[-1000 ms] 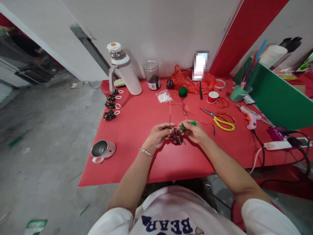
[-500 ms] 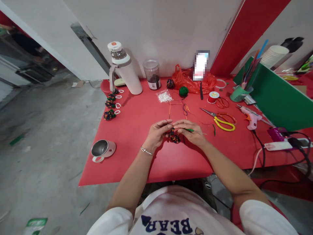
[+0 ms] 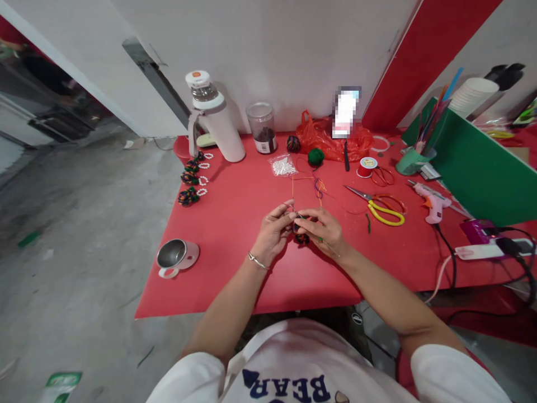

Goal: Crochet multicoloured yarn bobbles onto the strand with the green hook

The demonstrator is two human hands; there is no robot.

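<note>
Yarn-working step, it seems
Left hand [image 3: 273,229] pinches yarn piece [image 3: 302,239], right hand [image 3: 326,228] clasps hook [image 3: 321,239] (half hidden); next probably needs steadiness.

Single view, worn on your head. It looks forward and steeply down, wide-angle, over your shirt [image 3: 285,358] onto the desk [image 3: 235,224] from its near side. Your left hand [image 3: 272,232] and right hand [image 3: 325,229] sit close below, near mid-frame, fine finger detail small. Wall [image 3: 272,50] faces you up top; concrete floor [image 3: 84,224] at left; green partition [image 3: 482,162] toward the right edge.
</note>
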